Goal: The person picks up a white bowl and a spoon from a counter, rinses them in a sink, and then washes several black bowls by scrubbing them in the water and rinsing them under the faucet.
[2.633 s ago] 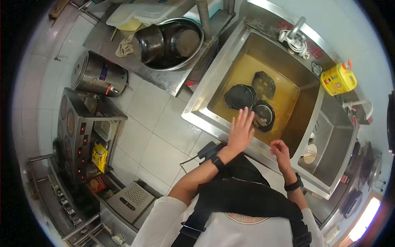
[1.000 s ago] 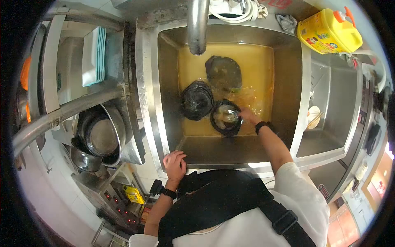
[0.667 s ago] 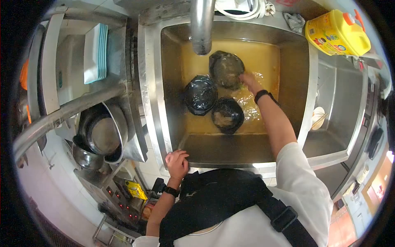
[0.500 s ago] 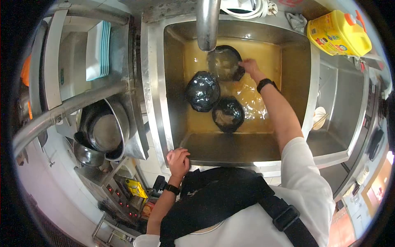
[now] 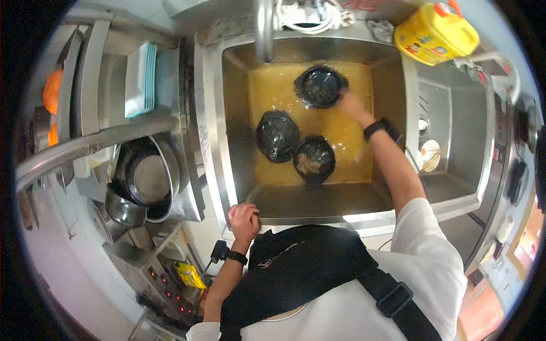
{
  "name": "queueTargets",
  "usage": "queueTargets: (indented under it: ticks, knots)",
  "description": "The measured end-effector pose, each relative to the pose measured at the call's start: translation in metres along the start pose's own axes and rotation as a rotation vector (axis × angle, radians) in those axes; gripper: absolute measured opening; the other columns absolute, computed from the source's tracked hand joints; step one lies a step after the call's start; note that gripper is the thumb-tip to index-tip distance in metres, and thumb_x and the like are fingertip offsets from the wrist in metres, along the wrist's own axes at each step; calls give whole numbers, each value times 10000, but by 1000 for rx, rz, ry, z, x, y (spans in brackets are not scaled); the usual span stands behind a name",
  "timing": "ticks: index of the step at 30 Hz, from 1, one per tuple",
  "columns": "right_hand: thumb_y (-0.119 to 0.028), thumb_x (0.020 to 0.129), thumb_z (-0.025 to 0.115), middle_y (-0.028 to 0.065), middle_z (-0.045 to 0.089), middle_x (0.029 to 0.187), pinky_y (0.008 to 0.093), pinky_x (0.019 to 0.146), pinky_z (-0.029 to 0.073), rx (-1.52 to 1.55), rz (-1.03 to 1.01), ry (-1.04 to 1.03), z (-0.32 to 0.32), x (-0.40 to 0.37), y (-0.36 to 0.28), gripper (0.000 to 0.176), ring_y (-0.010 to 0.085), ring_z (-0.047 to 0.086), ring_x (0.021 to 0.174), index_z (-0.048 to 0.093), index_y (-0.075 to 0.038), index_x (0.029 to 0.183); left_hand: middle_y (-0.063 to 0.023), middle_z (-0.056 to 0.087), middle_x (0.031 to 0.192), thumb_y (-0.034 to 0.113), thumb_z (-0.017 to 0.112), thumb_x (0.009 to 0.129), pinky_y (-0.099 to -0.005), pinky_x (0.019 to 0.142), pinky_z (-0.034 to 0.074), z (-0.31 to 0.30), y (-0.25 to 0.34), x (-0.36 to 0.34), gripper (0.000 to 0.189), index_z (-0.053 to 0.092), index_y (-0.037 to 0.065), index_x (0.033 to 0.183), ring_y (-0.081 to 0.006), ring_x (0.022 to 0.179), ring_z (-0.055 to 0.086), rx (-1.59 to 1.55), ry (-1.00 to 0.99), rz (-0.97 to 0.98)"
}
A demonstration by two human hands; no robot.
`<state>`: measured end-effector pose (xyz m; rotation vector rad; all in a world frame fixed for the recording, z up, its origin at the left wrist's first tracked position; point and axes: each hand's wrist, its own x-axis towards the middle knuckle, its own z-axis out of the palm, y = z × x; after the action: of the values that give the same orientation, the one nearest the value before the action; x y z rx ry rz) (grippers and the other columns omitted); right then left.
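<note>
In the sink [image 5: 296, 207] with yellowish water are three black bowls. My right hand [image 5: 354, 107], blurred, has its fingers at the right edge of the upper bowl [image 5: 319, 86] and appears to grip it there. Another black bowl [image 5: 277, 136] lies at the left in the water, and a third bowl [image 5: 314, 159] with something brownish in it touches its lower right side. My left hand [image 5: 244, 220] rests on the sink's near left rim, its fingers bent over the metal edge and holding nothing.
A faucet [image 5: 264, 31] hangs over the sink's back. Right of it stand a yellow jug [image 5: 435, 35] and a second basin [image 5: 455, 187] holding a pale round item [image 5: 431, 154]. On the left are stacked white trays [image 5: 140, 79], large pots [image 5: 149, 179] and a metal rail [image 5: 96, 145].
The upper bowl, earlier looking filled with water, now shows a dark, clearer inside and sits slightly further right relative to the others. The camera view has shifted a little.
</note>
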<state>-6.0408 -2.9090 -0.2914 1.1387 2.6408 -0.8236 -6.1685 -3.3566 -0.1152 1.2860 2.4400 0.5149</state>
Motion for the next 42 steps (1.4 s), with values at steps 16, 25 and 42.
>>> queueTargets:
  ticks: [16, 25, 42]
  knots:
    - [-196, 689, 642, 91, 600, 724, 347, 651, 452, 448, -241, 0, 6, -204, -186, 202, 267, 583, 739, 588, -91, 853, -28, 548, 750, 65, 538, 665, -348, 828, 319, -1, 1, -19, 41, 548, 103, 655, -206, 815, 514, -2, 147, 196]
    - [-263, 758, 526, 65, 617, 905, 461, 759, 390, 60, 16, -3, 23, -306, -155, 164, 302, 558, 894, 622, -166, 850, -51, 538, 744, 81, 539, 676, -362, 833, 320, 0, -9, -24, 23, 554, 81, 659, -221, 815, 509, -5, 157, 154]
    - [-363, 872, 376, 80, 579, 967, 507, 797, 301, -145, -88, -72, 31, -333, -147, 328, 280, 515, 927, 593, -134, 960, -42, 507, 739, 172, 507, 699, -354, 824, 319, 1, -23, -31, 75, 551, 119, 671, -202, 835, 492, 113, 239, 129]
